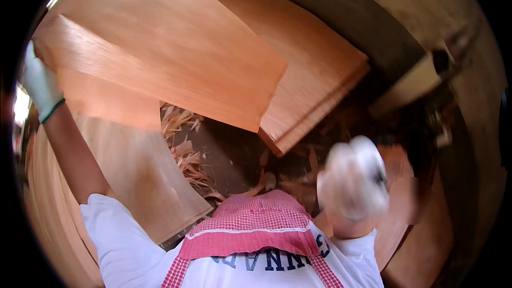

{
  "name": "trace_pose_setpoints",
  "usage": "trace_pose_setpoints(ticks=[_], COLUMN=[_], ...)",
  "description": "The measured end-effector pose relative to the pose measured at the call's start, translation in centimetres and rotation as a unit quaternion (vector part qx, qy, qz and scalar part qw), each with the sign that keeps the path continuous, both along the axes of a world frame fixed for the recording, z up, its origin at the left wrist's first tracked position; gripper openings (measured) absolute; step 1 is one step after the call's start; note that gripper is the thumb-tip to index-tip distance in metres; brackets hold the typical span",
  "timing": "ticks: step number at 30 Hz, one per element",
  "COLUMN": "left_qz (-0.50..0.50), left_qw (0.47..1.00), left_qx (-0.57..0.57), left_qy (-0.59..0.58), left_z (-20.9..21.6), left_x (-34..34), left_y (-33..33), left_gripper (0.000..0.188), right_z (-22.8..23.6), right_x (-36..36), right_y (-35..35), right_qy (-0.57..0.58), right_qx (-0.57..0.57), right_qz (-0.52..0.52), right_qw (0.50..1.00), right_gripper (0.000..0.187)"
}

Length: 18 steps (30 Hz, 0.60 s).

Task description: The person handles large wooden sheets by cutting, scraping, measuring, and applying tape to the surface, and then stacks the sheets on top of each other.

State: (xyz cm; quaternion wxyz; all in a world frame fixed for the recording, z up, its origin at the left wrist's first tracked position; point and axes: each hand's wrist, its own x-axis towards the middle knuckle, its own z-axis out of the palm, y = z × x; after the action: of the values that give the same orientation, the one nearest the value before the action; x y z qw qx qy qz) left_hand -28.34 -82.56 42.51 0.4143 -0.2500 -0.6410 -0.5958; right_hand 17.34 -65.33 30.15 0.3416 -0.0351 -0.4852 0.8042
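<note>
A large, thin sheet of orange-brown wood veneer stretches from the far left toward the middle, its left part bent in a fold. My left hand, in a white glove with a green cuff, reaches out at the far left and grips the edge of this sheet. Below the sheet's right end lies a stack of similar veneer. My right hand, also in a white glove, is raised in front of my right side, away from the sheet. Motion smears its fingers, so I cannot make out their pose.
Another pile of paler veneer stands at the lower left. Wood shavings and strips litter the dark floor between the piles. More veneer pieces lie at the lower right. A pale, blurred block-shaped thing is farther off at the right.
</note>
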Motion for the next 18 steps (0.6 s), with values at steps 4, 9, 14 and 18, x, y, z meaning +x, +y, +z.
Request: trace_pose_setpoints(ticks=[4, 9, 14, 18], left_qz=[0.063, 0.220, 0.284, 0.379], left_qw=[0.992, 0.966, 0.949, 0.916], left_qx=[0.083, 0.100, 0.121, 0.111], left_qy=[-0.077, -0.092, -0.058, -0.069], left_z=[1.0, 1.3, -1.4, -2.9], left_x=[-0.4, 2.0, 5.3, 9.8], left_y=[-3.2, -8.1, -23.3, -28.2], left_gripper=[0.045, 0.047, 0.043, 0.040], right_z=[-10.9, -22.1, -24.8, -27.4], right_x=[-12.9, -29.1, -36.1, -40.7], right_y=[13.8, 12.0, 4.0, 0.2], right_qy=[-0.278, -0.322, -0.307, -0.397], right_qx=[0.062, -0.107, -0.068, -0.019], right_qz=[-0.205, 0.195, 0.470, 0.588], right_qw=[0.936, 0.920, 0.825, 0.705], right_gripper=[0.037, 0.041, 0.020, 0.017])
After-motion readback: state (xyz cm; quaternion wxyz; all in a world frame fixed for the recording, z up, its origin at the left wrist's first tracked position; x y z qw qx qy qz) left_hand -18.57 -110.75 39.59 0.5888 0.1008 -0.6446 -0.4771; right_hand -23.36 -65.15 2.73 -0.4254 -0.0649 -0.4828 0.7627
